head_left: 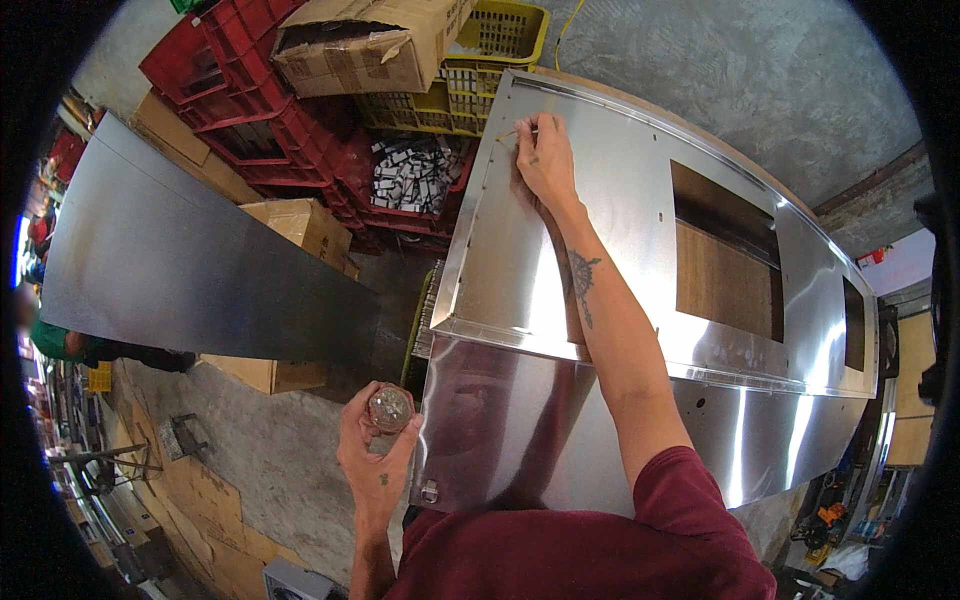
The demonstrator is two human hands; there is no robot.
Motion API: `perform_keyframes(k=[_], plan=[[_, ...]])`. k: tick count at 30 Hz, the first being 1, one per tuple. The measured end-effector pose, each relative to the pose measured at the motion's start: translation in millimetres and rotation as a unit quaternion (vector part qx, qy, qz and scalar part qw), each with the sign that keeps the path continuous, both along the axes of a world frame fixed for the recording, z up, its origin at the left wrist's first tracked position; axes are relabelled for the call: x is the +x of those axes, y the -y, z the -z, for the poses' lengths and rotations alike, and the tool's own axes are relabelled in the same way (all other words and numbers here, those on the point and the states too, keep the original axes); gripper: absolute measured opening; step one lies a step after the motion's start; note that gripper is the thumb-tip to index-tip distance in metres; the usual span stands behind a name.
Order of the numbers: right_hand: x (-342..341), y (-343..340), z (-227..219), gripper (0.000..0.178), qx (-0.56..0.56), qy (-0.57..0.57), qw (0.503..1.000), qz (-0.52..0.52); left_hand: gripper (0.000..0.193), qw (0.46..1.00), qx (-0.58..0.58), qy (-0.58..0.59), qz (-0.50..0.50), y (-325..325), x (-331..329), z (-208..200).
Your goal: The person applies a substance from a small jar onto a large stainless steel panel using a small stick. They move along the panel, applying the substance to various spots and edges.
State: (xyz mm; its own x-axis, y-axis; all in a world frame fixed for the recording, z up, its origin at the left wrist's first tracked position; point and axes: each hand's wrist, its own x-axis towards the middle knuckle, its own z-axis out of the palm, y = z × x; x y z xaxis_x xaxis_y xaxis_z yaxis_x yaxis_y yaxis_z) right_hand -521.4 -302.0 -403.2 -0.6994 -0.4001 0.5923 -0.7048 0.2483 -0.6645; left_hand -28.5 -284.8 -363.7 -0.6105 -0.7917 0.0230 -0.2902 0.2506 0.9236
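My left hand (374,462) is wrapped round a small clear round jar (390,408), held upright beside the front left corner of a big sheet-metal cabinet (610,230). Small pieces seem to lie inside the jar, too tiny to name. Stretched across the shiny top panel, my right arm ends near its far left corner. There my right hand (547,165) is closed in a pinch at the panel's left edge. A thin, light stick-like thing shows at the fingertips; its kind cannot be made out. Small holes run along that edge.
A large curved metal sheet (200,250) stands at left. Behind it are stacked red crates (270,130), one with black-and-white pieces, a yellow crate (500,35) and a cardboard box (370,45). The panel has rectangular openings (728,255). Another person (75,340) is at far left.
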Motion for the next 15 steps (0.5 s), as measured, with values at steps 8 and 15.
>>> perform_keyframes(k=[8,15], plan=[[-3.2,1.1,2.2,0.021,-0.003,-0.023,1.0,-0.005,0.068,1.0,-0.001,-0.011,-0.001,0.9,0.6,1.8],[-0.9,0.1,2.7,0.021,-0.007,-0.027,1.0,-0.004,0.07,1.0,-0.011,-0.009,0.005,1.3,4.1,5.1]])
